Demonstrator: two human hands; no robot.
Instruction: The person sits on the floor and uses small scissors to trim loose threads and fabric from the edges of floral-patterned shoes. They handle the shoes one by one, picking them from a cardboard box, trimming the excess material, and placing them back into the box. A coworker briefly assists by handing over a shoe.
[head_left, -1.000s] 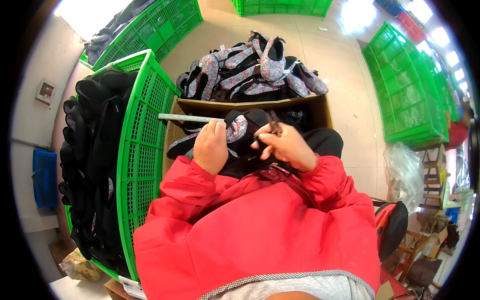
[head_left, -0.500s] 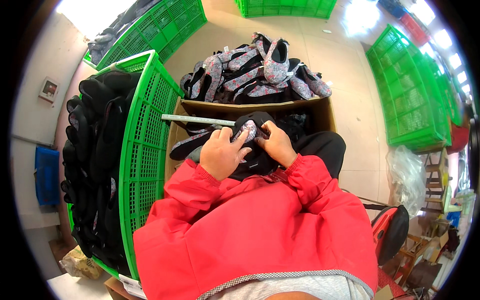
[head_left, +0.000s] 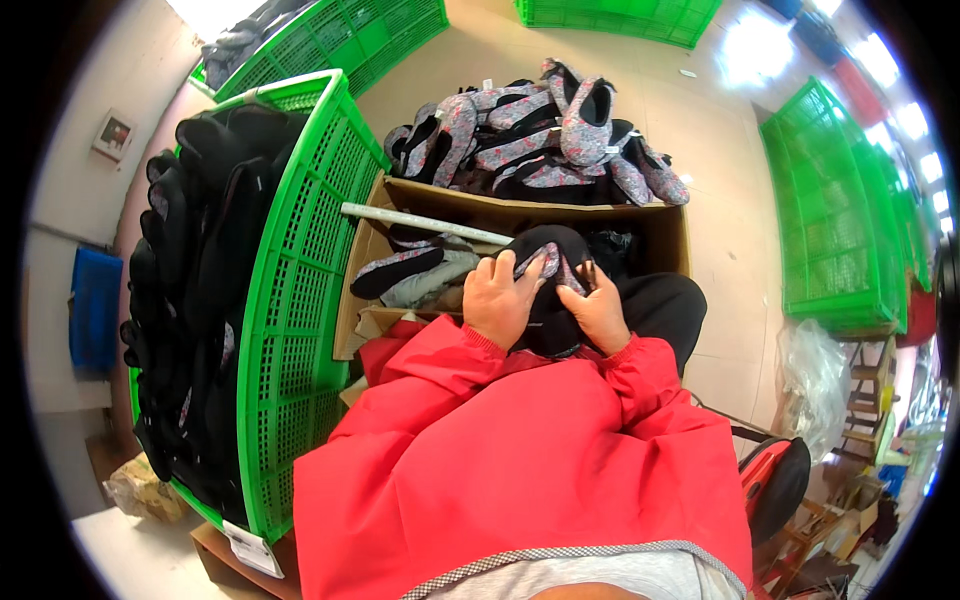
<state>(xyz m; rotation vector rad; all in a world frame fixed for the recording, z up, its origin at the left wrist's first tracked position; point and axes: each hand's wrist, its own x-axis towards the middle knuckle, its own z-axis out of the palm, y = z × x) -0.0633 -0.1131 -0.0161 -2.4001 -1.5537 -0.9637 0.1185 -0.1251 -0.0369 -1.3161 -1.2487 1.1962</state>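
Note:
Over my lap, a black fabric shoe with a floral-patterned part showing is between my hands. My left hand grips its left side, fingertips at the floral edge. On the opposite side, my right hand pinches the floral edge between thumb and fingers. The fingertips partly hide the shoe's opening. Just beyond the hands stands an open cardboard box, with another floral and black shoe inside it at the left. A pale flat strip slants across the box and ends beside the held shoe.
Beyond the box lies a heap of floral fabric shoes. At my left stands a green plastic crate packed with black shoes. More green crates stand at the right, near a clear plastic bag.
The view has shifted, so the surroundings sit further right. Both hands stay on the shoe, whose black rounded end now shows more, and my left fingers have moved in closer along its floral edge.

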